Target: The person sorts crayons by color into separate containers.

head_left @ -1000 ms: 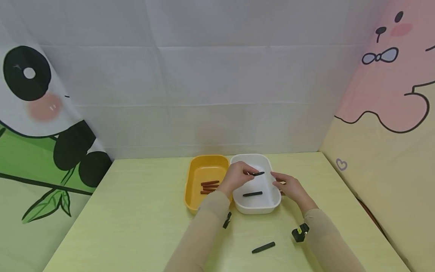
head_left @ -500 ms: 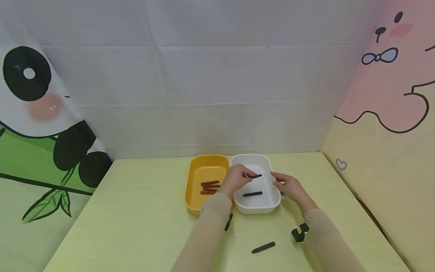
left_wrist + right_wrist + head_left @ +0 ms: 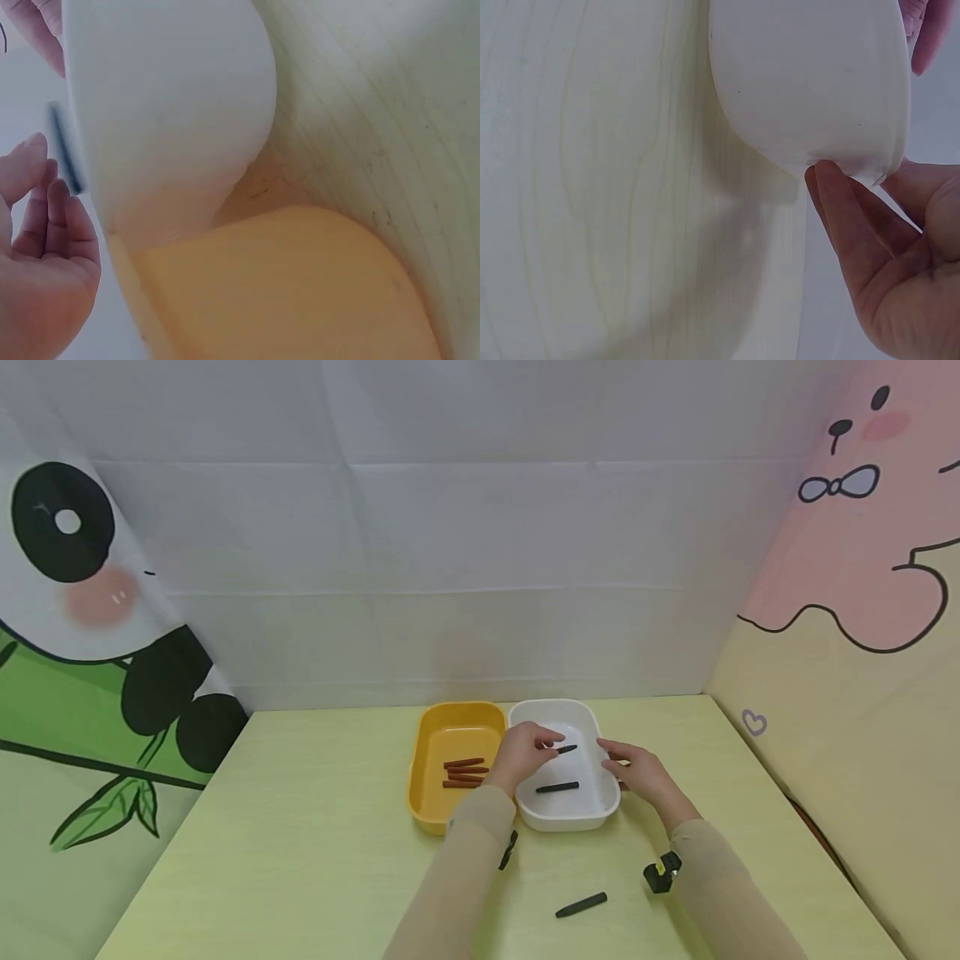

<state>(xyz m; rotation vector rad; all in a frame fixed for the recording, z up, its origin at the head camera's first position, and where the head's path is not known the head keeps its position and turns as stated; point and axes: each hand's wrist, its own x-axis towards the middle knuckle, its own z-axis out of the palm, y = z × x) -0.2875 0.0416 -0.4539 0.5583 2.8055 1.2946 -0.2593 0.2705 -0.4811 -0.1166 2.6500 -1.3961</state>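
Note:
Over the white tray (image 3: 566, 822), my left hand (image 3: 521, 756) has its thumb and forefinger slightly parted. A dark crayon (image 3: 568, 749) is right at those fingertips. In the left wrist view the dark crayon (image 3: 66, 154) looks blurred, just past the thumb and fingers of the left hand (image 3: 45, 262). A second dark crayon (image 3: 557, 787) lies on the tray's floor. My right hand (image 3: 641, 772) grips the tray's right side. In the right wrist view, the right hand (image 3: 900, 262) has fingertips against the outer wall and its thumb at the rim.
A yellow tray (image 3: 423, 814) stands against the white one's left side, with several red-brown crayons (image 3: 465, 768) in it. Another dark crayon (image 3: 581, 906) lies on the pale table (image 3: 315, 843) nearer the front. A white cloth wall (image 3: 465, 635) rises behind both trays.
My left hand has shifted slightly left and down with the dark crayon, and its thumb and forefinger have parted a little. The right hand stays at the white tray.

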